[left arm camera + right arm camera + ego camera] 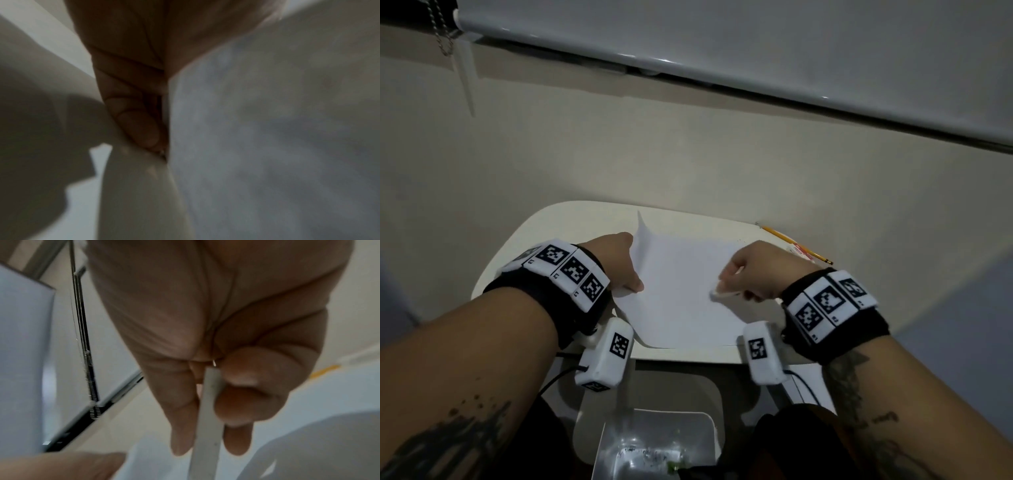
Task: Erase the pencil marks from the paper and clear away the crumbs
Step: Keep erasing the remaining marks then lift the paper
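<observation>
Left hand [616, 263] apparently pinching; right hand [753, 274] curled, gripping.

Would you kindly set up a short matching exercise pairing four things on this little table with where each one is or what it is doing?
Things:
1. left hand
2. right hand
3. pencil
4. paper

States:
A. lies at the table's far right edge
B. pinches a white eraser
C. holds the sheet's left edge
D. left side curled upward

Pairs: 1-C, 2-B, 3-A, 4-D

paper [681, 287] middle: bare between left hand [616, 263] and right hand [750, 274] | left edge: curled up | far right: pencil [794, 244], eraser sleeve [802, 253] block
</observation>
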A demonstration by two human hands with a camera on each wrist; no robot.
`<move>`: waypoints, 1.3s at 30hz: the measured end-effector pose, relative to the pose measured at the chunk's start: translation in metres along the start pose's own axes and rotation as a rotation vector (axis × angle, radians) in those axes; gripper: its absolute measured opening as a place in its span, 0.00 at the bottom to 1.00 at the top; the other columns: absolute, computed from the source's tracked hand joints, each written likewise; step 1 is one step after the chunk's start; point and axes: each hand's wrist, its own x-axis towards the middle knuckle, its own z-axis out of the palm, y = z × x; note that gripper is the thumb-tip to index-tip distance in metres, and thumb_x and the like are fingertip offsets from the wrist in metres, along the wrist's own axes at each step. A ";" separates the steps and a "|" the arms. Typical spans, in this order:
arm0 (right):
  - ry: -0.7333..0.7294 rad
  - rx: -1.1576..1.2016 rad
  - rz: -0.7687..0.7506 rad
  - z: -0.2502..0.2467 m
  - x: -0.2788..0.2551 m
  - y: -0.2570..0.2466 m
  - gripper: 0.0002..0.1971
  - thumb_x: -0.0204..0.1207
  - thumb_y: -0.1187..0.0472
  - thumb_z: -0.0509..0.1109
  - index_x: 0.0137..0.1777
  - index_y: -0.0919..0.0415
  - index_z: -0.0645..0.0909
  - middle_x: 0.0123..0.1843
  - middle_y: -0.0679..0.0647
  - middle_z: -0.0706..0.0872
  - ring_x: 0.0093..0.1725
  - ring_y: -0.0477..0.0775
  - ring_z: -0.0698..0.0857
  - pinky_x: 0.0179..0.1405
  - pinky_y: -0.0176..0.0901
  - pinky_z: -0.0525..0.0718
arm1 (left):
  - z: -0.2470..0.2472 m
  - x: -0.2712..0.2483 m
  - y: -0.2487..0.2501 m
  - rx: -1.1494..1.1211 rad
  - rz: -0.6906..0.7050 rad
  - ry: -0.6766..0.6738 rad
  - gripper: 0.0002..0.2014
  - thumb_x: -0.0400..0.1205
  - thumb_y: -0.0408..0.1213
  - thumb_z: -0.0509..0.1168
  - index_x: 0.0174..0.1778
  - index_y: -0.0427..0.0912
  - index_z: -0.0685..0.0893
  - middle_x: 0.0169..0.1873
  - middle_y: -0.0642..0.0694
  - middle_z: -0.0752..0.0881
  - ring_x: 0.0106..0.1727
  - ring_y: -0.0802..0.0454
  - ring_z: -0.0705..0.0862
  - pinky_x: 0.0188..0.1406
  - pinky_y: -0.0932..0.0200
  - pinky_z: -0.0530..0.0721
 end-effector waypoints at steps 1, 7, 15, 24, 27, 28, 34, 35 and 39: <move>-0.046 0.018 -0.054 0.007 -0.003 -0.008 0.09 0.72 0.55 0.80 0.46 0.61 0.89 0.29 0.51 0.85 0.25 0.45 0.79 0.25 0.31 0.78 | 0.000 0.001 0.000 0.025 -0.001 -0.004 0.23 0.76 0.46 0.76 0.54 0.41 0.70 0.48 0.46 0.81 0.50 0.45 0.80 0.49 0.53 0.77; -0.119 -0.243 -0.006 0.002 -0.005 -0.007 0.18 0.75 0.50 0.77 0.53 0.67 0.88 0.41 0.55 0.89 0.39 0.52 0.82 0.42 0.42 0.78 | -0.001 0.002 0.004 0.110 0.006 -0.021 0.28 0.77 0.49 0.74 0.65 0.39 0.71 0.55 0.45 0.82 0.54 0.45 0.80 0.54 0.53 0.78; -0.007 -0.175 0.008 -0.013 0.010 -0.009 0.08 0.65 0.53 0.83 0.36 0.56 0.90 0.28 0.49 0.87 0.28 0.49 0.81 0.36 0.42 0.83 | 0.000 0.006 0.004 0.065 0.029 -0.047 0.33 0.77 0.45 0.75 0.74 0.39 0.70 0.65 0.43 0.82 0.64 0.42 0.81 0.66 0.49 0.78; -0.135 -0.191 0.077 -0.010 0.017 0.009 0.14 0.71 0.53 0.80 0.47 0.65 0.90 0.36 0.54 0.88 0.32 0.52 0.80 0.38 0.42 0.79 | 0.001 0.011 0.002 0.080 0.095 -0.084 0.27 0.80 0.44 0.73 0.73 0.39 0.74 0.67 0.43 0.82 0.67 0.44 0.80 0.62 0.56 0.75; -0.079 -0.285 0.154 -0.027 0.019 0.015 0.12 0.70 0.55 0.81 0.47 0.63 0.90 0.35 0.53 0.88 0.31 0.52 0.81 0.37 0.38 0.79 | 0.002 0.015 0.001 0.080 0.112 -0.087 0.26 0.80 0.43 0.73 0.71 0.38 0.76 0.66 0.43 0.83 0.66 0.44 0.81 0.62 0.56 0.76; -0.050 -0.273 0.129 -0.028 0.021 0.011 0.10 0.70 0.56 0.81 0.46 0.62 0.90 0.33 0.52 0.87 0.30 0.52 0.81 0.35 0.37 0.79 | 0.002 0.015 0.001 0.086 0.111 -0.088 0.26 0.80 0.43 0.73 0.71 0.38 0.76 0.65 0.43 0.84 0.66 0.44 0.81 0.63 0.55 0.76; -0.144 0.055 -0.159 0.019 0.033 -0.040 0.10 0.71 0.57 0.81 0.48 0.62 0.90 0.28 0.50 0.84 0.27 0.47 0.80 0.30 0.35 0.80 | 0.007 0.020 -0.003 0.069 0.087 -0.101 0.27 0.80 0.45 0.72 0.72 0.39 0.76 0.68 0.43 0.82 0.69 0.44 0.79 0.65 0.55 0.73; -0.159 0.049 -0.148 0.024 0.036 -0.041 0.11 0.70 0.57 0.82 0.48 0.62 0.90 0.29 0.50 0.85 0.27 0.47 0.79 0.31 0.36 0.80 | 0.007 0.022 -0.003 0.070 0.088 -0.102 0.27 0.80 0.45 0.73 0.72 0.38 0.76 0.67 0.43 0.82 0.68 0.44 0.80 0.64 0.55 0.73; -0.162 -0.073 -0.008 0.002 0.046 -0.010 0.14 0.67 0.54 0.83 0.44 0.65 0.90 0.32 0.55 0.87 0.30 0.53 0.80 0.35 0.43 0.79 | 0.005 0.020 0.003 0.110 0.069 -0.076 0.27 0.80 0.45 0.73 0.72 0.40 0.76 0.64 0.47 0.83 0.63 0.48 0.82 0.61 0.58 0.77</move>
